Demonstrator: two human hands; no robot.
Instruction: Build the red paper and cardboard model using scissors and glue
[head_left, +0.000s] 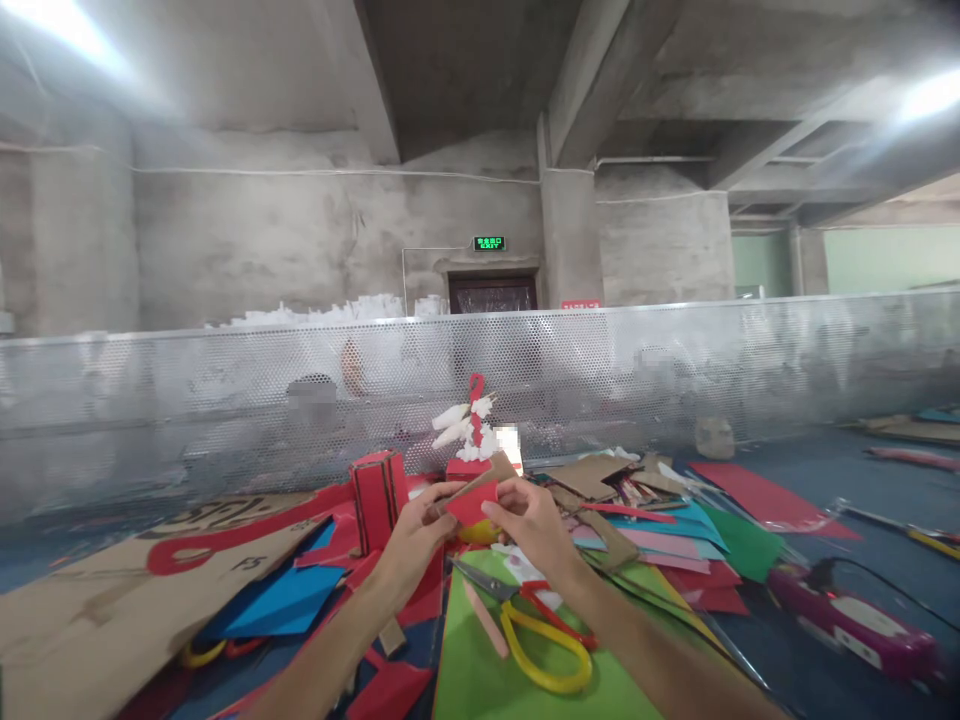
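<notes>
My left hand (417, 535) and my right hand (531, 522) are raised over the table and both pinch a small red paper piece backed with brown cardboard (472, 500). The left fingers close on its left edge, the right fingers on its right edge. Just behind it stands a red box (379, 497) and a small red stand with white paper bits (471, 428). Under my right wrist lie scissors with yellow and red handles (536, 630) on a green sheet (480, 670).
Coloured paper sheets (660, 545) and cardboard scraps (589, 475) cover the blue table. A large cardboard sheet (97, 600) lies at left, a pink glue gun (855, 615) at right. A perforated metal partition (675, 370) runs across behind the table.
</notes>
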